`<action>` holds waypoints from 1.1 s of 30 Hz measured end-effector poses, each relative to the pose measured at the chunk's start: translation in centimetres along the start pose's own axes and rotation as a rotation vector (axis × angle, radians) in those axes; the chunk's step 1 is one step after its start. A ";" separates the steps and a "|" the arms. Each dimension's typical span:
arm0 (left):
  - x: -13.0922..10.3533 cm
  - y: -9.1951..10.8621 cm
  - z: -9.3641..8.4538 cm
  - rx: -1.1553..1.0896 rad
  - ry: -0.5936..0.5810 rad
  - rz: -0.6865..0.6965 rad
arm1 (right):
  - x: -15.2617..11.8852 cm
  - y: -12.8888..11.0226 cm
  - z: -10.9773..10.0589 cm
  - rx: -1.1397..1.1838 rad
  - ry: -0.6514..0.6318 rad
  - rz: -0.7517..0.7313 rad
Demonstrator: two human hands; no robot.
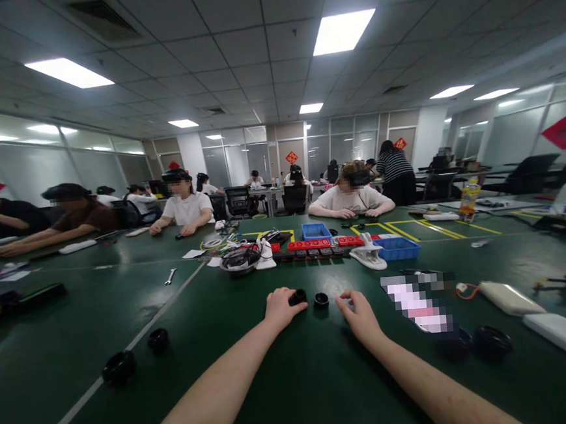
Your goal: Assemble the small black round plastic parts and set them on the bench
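Note:
My left hand is closed around a small black ring-shaped part, low over the green table. Just right of it a second black ring-shaped part sits on the tabletop, between my two hands and touched by neither. My right hand is beside that part, fingers apart and slightly curled, with nothing visible in them. More black round parts lie to the left, a small one and a larger one. Two larger black rounds rest at the right. Their exact kind I cannot make out.
Ahead stand a red power strip, blue bins, a white clamp stand and a bowl of cables. A wrench lies left; a blurred phone-shaped item and white power banks lie right. Several people sit around the table.

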State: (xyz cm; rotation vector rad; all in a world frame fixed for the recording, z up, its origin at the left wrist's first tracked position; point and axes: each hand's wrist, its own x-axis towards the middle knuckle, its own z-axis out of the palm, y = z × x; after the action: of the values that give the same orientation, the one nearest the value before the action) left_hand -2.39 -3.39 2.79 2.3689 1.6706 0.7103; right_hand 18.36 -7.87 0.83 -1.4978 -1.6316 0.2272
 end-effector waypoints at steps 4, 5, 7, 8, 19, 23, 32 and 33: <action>-1.8 -0.1 -1.0 -0.016 -0.040 -0.026 | -1.5 -0.9 -1.0 0.013 -0.072 -0.051; -2.7 -0.1 -1.5 -0.026 -0.064 -0.022 | -1.9 -1.2 -1.2 0.018 -0.097 -0.060; -4.8 0.0 -2.6 -0.059 -0.117 0.013 | -2.7 -1.8 -1.7 0.036 -0.147 -0.069; -6.0 0.2 -3.1 -0.078 -0.146 0.027 | -3.3 -2.2 -2.0 0.053 -0.173 -0.069; -14.9 3.3 -5.1 -0.222 -0.378 0.134 | -9.9 -8.3 -3.2 0.146 -0.750 -0.180; -15.5 3.3 -5.3 -0.248 -0.354 0.075 | -9.7 -9.5 -1.5 0.110 -0.694 -0.159; -17.3 -0.1 -4.3 -0.084 -0.482 0.051 | -10.4 -8.6 -3.6 0.009 -0.655 -0.054; -17.2 -0.4 -4.0 -0.077 -0.504 0.056 | -10.6 -8.1 -4.4 0.009 -0.653 -0.025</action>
State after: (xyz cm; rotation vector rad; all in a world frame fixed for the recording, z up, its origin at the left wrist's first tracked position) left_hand -9.15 -19.67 1.23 2.2921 1.3403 0.1523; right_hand 14.34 -20.99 3.75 -1.4783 -2.1432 0.7712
